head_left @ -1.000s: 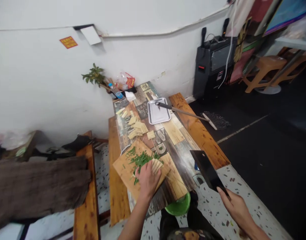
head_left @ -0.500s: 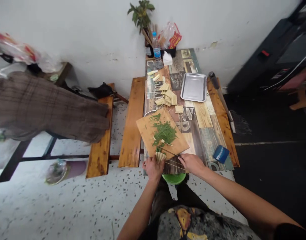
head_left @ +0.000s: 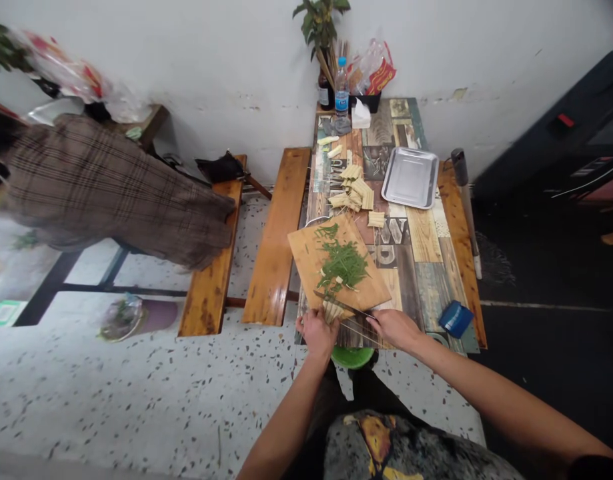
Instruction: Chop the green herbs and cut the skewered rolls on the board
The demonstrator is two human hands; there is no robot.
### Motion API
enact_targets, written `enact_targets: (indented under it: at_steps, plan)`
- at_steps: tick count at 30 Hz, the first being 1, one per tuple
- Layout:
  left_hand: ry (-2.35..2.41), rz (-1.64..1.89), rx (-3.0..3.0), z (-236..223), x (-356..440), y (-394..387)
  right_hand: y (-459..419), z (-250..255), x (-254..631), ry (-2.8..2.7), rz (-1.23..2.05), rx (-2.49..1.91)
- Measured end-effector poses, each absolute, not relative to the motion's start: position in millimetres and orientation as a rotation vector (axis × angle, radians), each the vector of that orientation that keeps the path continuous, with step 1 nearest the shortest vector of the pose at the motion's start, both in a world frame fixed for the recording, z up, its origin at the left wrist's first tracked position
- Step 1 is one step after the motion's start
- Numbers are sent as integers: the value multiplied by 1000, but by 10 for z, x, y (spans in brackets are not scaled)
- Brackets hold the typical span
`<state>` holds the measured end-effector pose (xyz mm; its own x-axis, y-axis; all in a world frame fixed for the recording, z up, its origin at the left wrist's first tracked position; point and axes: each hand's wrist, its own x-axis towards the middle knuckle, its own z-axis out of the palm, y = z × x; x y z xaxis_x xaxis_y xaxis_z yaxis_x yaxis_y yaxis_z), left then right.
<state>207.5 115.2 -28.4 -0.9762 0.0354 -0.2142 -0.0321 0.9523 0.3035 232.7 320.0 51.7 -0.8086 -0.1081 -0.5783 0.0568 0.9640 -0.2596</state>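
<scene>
My left hand [head_left: 317, 331] is closed on a small bundle of pale strips [head_left: 331, 311] at the near edge of the wooden cutting board [head_left: 306, 253]. Beside it, my right hand [head_left: 393, 327] grips the handle of a cleaver [head_left: 342, 306]. The blade shows edge-on and lies across the strips. A heap of chopped green stalks [head_left: 343, 263] sits in the middle of the board. Thin skewers [head_left: 359, 328] lie between my hands. Further back on the table [head_left: 421, 240] is a pile of pale cut pieces [head_left: 356, 193].
A metal tray [head_left: 410, 177], a water bottle [head_left: 341, 93], a tissue box [head_left: 361, 115] and a potted plant [head_left: 319, 20] stand toward the wall. A blue object [head_left: 456, 319] lies at the near right corner. A green bowl [head_left: 353, 357] sits under the table edge. Wooden benches [head_left: 273, 240] flank it.
My right hand brought the cleaver from the air at the right down onto the strips. My left hand slid to the board's near edge. The view swung down and to the left.
</scene>
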Motion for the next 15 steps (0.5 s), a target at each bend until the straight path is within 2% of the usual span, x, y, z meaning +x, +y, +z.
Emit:
enact_targets:
  at_steps: [9,15]
  plan:
    - [2934,442,41,-378,2081,1153,3252,437,2224,2459,-300,-128]
    - [2927,430,37,-375,2079,1173,2979,276,1962,2477,-352,-123]
